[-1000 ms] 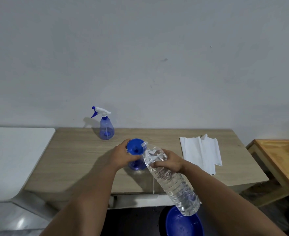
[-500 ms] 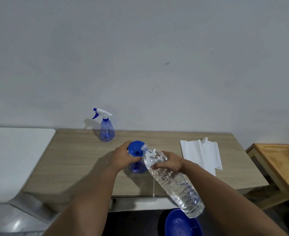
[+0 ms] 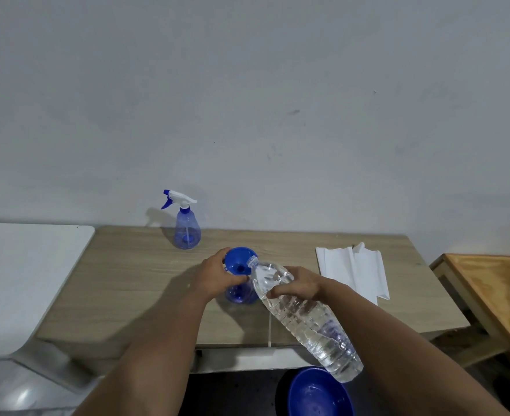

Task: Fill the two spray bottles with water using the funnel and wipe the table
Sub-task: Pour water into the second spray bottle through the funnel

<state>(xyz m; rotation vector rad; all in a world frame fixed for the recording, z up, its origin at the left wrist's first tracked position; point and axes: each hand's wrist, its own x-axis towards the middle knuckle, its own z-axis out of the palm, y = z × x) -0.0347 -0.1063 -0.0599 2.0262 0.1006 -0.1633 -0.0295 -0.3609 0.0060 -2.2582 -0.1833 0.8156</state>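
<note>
A blue funnel (image 3: 239, 262) sits in the neck of an open blue spray bottle (image 3: 239, 295) in the middle of the wooden table (image 3: 133, 283). My left hand (image 3: 214, 277) grips the funnel and bottle neck. My right hand (image 3: 300, 285) holds a large clear water bottle (image 3: 305, 316), tilted with its open mouth at the funnel's rim. A second blue spray bottle (image 3: 186, 228) with a white trigger head stands upright at the back of the table, left of centre. A white cloth (image 3: 354, 270) lies flat on the table's right side.
A white table (image 3: 22, 277) adjoins on the left and an orange wooden stool (image 3: 500, 292) stands at the right. A blue basin (image 3: 320, 393) sits on the floor below the table's front edge. A grey wall rises behind.
The water bottle's mouth has stayed at the funnel while its body tilted slightly. The view has shifted a little; my hands hold the same things.
</note>
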